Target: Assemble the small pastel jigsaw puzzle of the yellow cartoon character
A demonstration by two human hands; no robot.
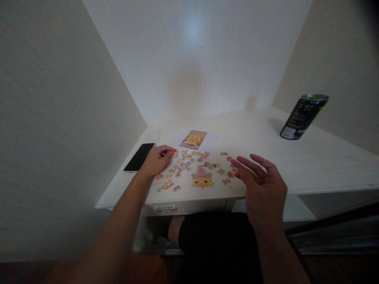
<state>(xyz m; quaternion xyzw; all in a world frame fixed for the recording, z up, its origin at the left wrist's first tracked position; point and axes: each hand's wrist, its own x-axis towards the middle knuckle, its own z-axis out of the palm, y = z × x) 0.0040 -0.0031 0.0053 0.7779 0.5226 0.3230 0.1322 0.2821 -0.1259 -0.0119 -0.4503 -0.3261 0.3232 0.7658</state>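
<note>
Pastel jigsaw pieces (pixel 187 165) lie scattered loose. Among them, a joined section (pixel 202 182) shows a yellow face below pink

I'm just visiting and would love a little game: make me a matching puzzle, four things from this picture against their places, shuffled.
Things
1. Flat black rectangular smartphone
2. Tall black-and-green metal can
3. Small rectangular printed picture of a yellow figure
4. Joined puzzle section with a yellow face

Places
A. Standing near the right wall
B. Between the hands, near the front edge
C. Left of the left hand
D. Flat, just behind the loose puzzle pieces

Pairs: 1-C, 2-A, 3-D, 4-B
</note>
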